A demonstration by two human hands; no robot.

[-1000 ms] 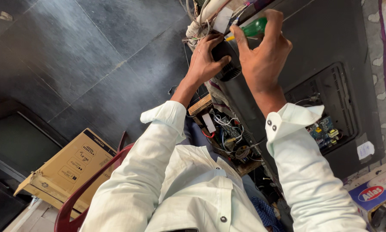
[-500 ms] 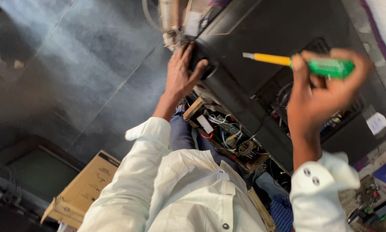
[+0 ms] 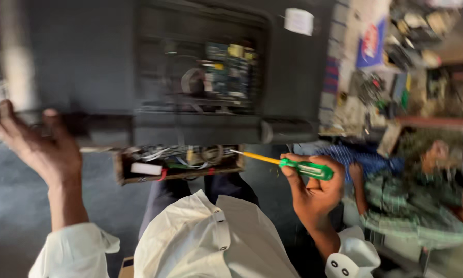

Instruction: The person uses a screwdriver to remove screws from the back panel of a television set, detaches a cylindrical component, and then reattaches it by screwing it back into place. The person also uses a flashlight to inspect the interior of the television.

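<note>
My right hand (image 3: 314, 193) grips a screwdriver (image 3: 288, 163) with a green handle and a yellow shaft, its tip pointing left toward an open tray of wires and parts (image 3: 177, 162). My left hand (image 3: 38, 146) is at the far left with fingers spread against the edge of a large dark television back (image 3: 87, 67); it is blurred, and I cannot tell whether it grips the edge. A cut-out in the back panel shows a green circuit board (image 3: 229, 69). My white sleeves and shirt (image 3: 211, 242) fill the bottom.
A cluttered bench of electronic parts and tools (image 3: 412, 62) lies at the right. Another person in a green checked shirt (image 3: 422, 206) is at the lower right, next to blue striped cloth (image 3: 365, 159). The whole view is motion-blurred.
The view has swung round sharply. My right hand with the screwdriver has come down off the television back to beside the wire tray. My left hand has shifted to the set's left edge.
</note>
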